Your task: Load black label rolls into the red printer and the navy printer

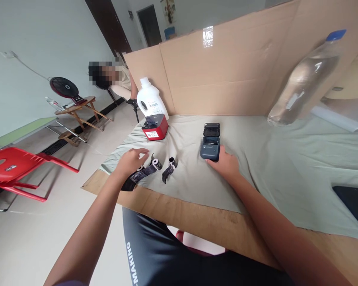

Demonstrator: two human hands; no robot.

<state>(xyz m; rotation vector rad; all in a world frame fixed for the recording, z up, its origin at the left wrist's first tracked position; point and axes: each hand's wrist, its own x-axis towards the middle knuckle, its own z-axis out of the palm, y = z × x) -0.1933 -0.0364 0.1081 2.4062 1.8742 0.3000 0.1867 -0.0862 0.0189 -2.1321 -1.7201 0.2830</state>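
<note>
My right hand (227,163) grips the right side of a small dark portable printer (210,153), its thumb along the near edge. The printer sits on the cloth with its black lid (211,129) flipped back. To the left, my left hand (130,162) hovers with its fingers apart, nothing visible in them. Just beside and below it lie small rolls with dark paper strips; a white-cored roll (155,163) is nearest. Another roll (172,162) with a curling dark strip stands a little to the right. Part of the leftmost strip is hidden behind my left hand.
A red and black boxy device (155,130) stands before a white jug (151,99). Cardboard (220,75) walls the table's back. A large clear bottle (307,79) leans at right; a dark flat object (353,202) lies near the edge. One person (123,79) sits beyond.
</note>
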